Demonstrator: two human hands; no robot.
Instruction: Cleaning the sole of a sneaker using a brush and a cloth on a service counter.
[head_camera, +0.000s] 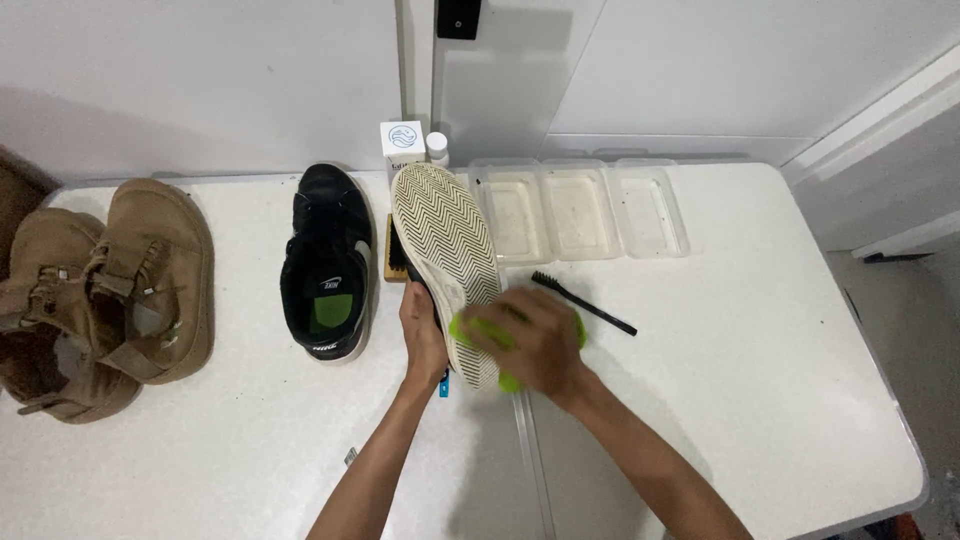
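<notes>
My left hand (422, 335) grips the side of a black sneaker turned sole-up (445, 250), its pale zigzag tread facing me. My right hand (540, 345) presses a bright green cloth or sponge (470, 328) against the heel end of that sole; the hand looks blurred. The matching black sneaker (328, 262) with a green insole stands upright just left of the held one.
A pair of tan boots (105, 290) lies at the left of the white table (760, 380). Three clear plastic trays (580, 208) sit at the back, with a thin black brush (585, 303) in front, a wooden brush (396, 255), a white box (402, 140) and small bottle (437, 148).
</notes>
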